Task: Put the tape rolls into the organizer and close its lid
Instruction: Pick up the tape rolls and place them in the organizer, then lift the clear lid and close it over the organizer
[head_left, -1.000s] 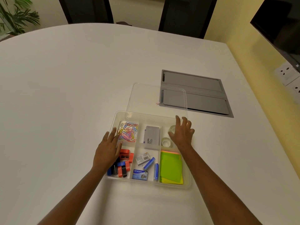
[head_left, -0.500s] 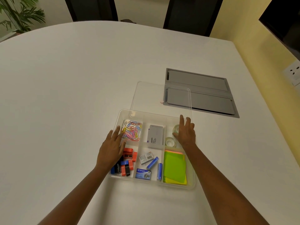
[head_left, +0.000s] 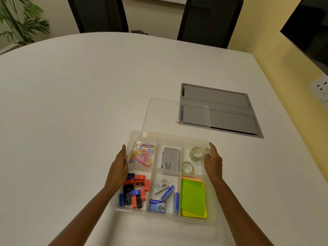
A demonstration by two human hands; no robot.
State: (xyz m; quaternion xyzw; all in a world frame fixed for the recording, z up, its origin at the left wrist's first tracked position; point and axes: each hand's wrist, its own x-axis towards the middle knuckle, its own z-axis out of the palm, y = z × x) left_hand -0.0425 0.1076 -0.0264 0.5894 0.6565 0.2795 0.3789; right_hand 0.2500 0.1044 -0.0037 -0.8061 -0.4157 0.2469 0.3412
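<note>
head view: both open hands flank the organizer; boxes read "kangaro", "camlin"

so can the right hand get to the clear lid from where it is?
Probably yes: the right hand sits at the organizer's right edge, and the lid lies just beyond with nothing between.

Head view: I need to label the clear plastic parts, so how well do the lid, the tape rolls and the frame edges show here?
Head view: the clear lid is faint, traced mainly by its edges, with the grey panel showing through it; the two tape rolls are pale and low in contrast inside the organizer; the plant at the corner looks soft; the table edge bows from the wide lens.
</note>
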